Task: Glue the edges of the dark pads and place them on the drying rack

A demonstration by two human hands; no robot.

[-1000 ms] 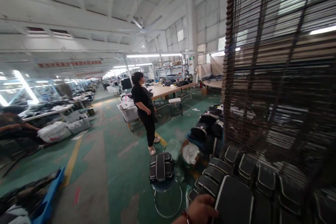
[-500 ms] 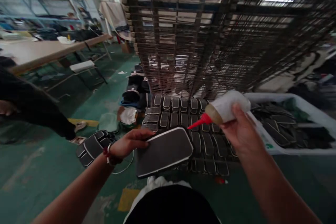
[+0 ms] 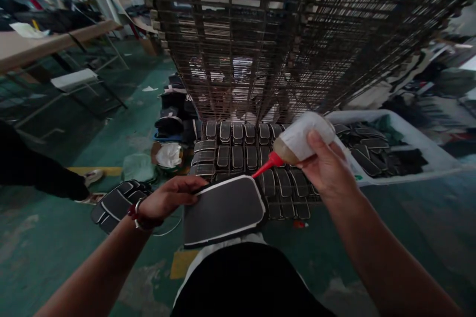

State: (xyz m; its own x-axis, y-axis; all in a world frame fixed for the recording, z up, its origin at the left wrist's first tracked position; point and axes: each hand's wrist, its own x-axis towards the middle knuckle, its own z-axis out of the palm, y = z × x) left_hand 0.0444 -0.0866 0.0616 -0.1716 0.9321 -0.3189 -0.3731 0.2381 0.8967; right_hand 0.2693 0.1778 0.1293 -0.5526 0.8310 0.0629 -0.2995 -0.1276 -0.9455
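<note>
My left hand [image 3: 174, 200] grips the left upper edge of a dark flat panel [image 3: 223, 208], thumb on its face. A white line follows the panel's rounded border. In my right hand [image 3: 327, 163] is a squeeze bottle [image 3: 303, 137], wrapped in white, with brownish contents and a red nozzle [image 3: 268, 163]. The bottle tilts down to the left, and its nozzle tip is at the panel's upper right edge; whether it touches I cannot tell. Behind the panel, rows of similar small dark pieces [image 3: 238, 157] with light borders lie on a wire rack.
A tall wire rack [image 3: 238, 34] leans overhead. To the right stands a white bin [image 3: 442, 161] of dark pieces. A dark backpack [image 3: 117, 203] lies on the floor at left, near another person's leg [image 3: 33, 158]. A table [image 3: 85, 34] and stool [image 3: 74, 80] stand farther left.
The view has shifted, so the surroundings sit farther left and higher. The bottle and the panel are still held, with the nozzle tip still at the panel's upper right edge.
</note>
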